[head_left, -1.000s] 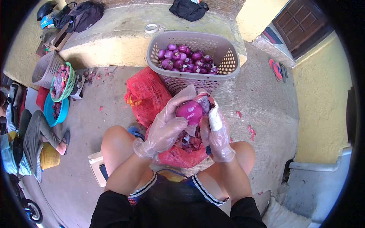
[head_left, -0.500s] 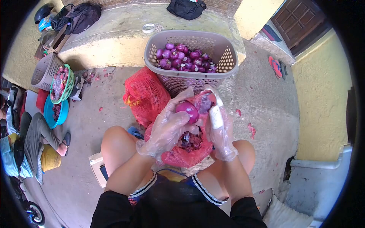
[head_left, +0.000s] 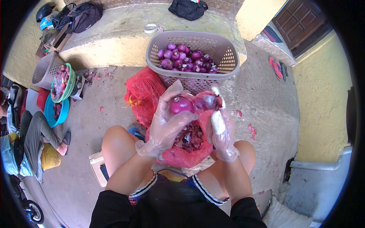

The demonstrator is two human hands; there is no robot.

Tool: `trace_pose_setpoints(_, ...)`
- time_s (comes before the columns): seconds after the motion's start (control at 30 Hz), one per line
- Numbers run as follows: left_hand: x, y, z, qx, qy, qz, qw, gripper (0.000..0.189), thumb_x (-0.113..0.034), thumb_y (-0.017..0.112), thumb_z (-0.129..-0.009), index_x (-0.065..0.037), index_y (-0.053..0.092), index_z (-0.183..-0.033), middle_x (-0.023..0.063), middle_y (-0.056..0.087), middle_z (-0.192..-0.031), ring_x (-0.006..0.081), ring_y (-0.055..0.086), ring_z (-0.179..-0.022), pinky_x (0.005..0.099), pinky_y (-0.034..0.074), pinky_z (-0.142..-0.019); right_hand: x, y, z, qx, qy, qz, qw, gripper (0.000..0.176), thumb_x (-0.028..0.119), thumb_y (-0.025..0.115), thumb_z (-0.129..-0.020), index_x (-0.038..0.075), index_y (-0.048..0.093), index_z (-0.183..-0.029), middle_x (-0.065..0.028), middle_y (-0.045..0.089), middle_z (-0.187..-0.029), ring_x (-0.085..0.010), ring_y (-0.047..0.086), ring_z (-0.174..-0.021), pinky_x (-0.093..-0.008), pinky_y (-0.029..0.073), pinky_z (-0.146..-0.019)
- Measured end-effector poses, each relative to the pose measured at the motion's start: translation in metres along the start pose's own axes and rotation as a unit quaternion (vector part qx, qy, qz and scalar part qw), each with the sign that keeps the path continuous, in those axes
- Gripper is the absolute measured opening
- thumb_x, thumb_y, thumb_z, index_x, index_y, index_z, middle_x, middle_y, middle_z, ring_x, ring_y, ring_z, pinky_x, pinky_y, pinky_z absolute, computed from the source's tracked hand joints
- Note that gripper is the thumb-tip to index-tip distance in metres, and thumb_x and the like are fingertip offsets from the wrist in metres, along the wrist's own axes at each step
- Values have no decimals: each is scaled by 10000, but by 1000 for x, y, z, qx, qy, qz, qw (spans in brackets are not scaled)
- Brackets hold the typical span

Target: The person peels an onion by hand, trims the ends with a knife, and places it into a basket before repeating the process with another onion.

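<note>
My left hand [head_left: 163, 131], in a clear plastic glove, is wrapped round a smooth purple onion [head_left: 181, 105]. In my gloved right hand [head_left: 223, 133], the thumb and a fingertip, both covered in white, pinch a piece of loose reddish onion skin [head_left: 207, 102] that reaches across to the onion. Below both hands, between my knees, an open red mesh bag [head_left: 186, 159] holds dry onion skins [head_left: 191, 137]. Just beyond my hands stands a grey-brown basket [head_left: 194, 77] partly filled with purple onions [head_left: 185, 59].
A second red mesh sack [head_left: 144, 91] leans by the basket's left side. At left are a green basket [head_left: 69, 88], a blue basin [head_left: 49, 117] and a seated person's leg [head_left: 43, 127]. Skin scraps [head_left: 252, 131] dot the floor; slippers [head_left: 275, 68] lie at right.
My hands have drawn slightly apart, the onion shifting left with my left hand. The skin in my right hand now stretches out to the right, and more of the bag's skins show.
</note>
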State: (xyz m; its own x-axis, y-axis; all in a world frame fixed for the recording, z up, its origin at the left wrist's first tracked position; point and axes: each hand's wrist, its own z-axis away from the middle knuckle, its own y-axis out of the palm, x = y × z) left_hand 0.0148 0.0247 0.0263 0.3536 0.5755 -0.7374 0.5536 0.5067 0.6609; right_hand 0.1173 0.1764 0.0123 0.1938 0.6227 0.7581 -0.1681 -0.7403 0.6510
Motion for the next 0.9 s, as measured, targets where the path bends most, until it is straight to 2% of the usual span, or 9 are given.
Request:
trace_pose_setpoints(0.07,0,-3,0,-10,-4,-5,1000,569,14,620,-870,-90,385,-1378,147,474,-1322,248,522,-1188,427,500,-981,20,27,2,12,39,183,982,698,289,481,-1008,117,75,-1549,-46,603,-901,-53,472,-522,-207,382,-467)
trace_pose_setpoints(0.2,9,-10,-4,17,36,-26,999,625,-28,602,-877,-107,352,-1445,140,504,-1309,260,521,-1203,418,478,-1001,10,25,11,1,115,221,969,731,308,467,-1014,130,14,-1559,8,501,-604,-69,436,-458,-221,349,-408)
trace_pose_setpoints(0.3,14,-7,-4,-14,55,-72,996,579,-10,584,-896,-99,369,-1426,158,521,-1298,259,532,-1196,411,468,-1004,3,28,11,-35,139,248,958,525,292,490,-1009,91,290,-1450,9,482,-595,-81,449,-453,-237,349,-395)
trace_pose_setpoints(0.4,15,0,-1,-14,32,39,999,545,55,639,-854,-71,410,-1332,169,519,-1296,248,526,-1207,412,445,-1036,-2,38,7,-59,143,236,959,247,302,497,-1007,73,498,-1100,12,479,-580,-85,447,-447,-249,345,-394)
trace_pose_setpoints(0.47,20,-1,1,-44,32,19,998,548,69,655,-836,-69,415,-1309,177,516,-1309,255,522,-1217,417,443,-1041,-11,45,6,-91,101,244,960,327,355,472,-1012,72,551,-870,1,469,-526,-92,412,-408,-250,320,-374)
trace_pose_setpoints(0.57,24,-2,3,-62,46,-8,997,563,83,681,-811,-64,416,-1285,182,513,-1318,259,522,-1222,420,443,-1048,-21,43,6,-126,71,189,971,263,315,492,-1009,65,574,-1012,8,491,-557,-82,419,-411,-242,323,-372)
trace_pose_setpoints(0.67,21,0,4,-61,60,-5,996,574,80,697,-800,-62,415,-1279,179,510,-1321,260,520,-1224,421,442,-1055,-23,32,8,-70,71,186,977,184,213,491,-1022,90,534,-1153,34,511,-710,-87,483,-541,-251,374,-460)
trace_pose_setpoints(0.77,23,-5,4,-56,53,-14,997,574,73,703,-800,-63,418,-1279,177,503,-1328,262,515,-1233,424,431,-1067,-30,24,7,-118,105,90,983,271,165,485,-1022,54,507,-1268,2,584,-867,-91,559,-691,-255,454,-571)
trace_pose_setpoints(0.9,21,-9,4,-37,51,-19,998,596,50,716,-805,-72,411,-1303,174,474,-1358,267,491,-1261,435,398,-1091,-23,54,-3,-159,5,141,977,272,249,481,-1020,37,570,-1166,9,587,-772,-64,545,-609,-199,401,-504)
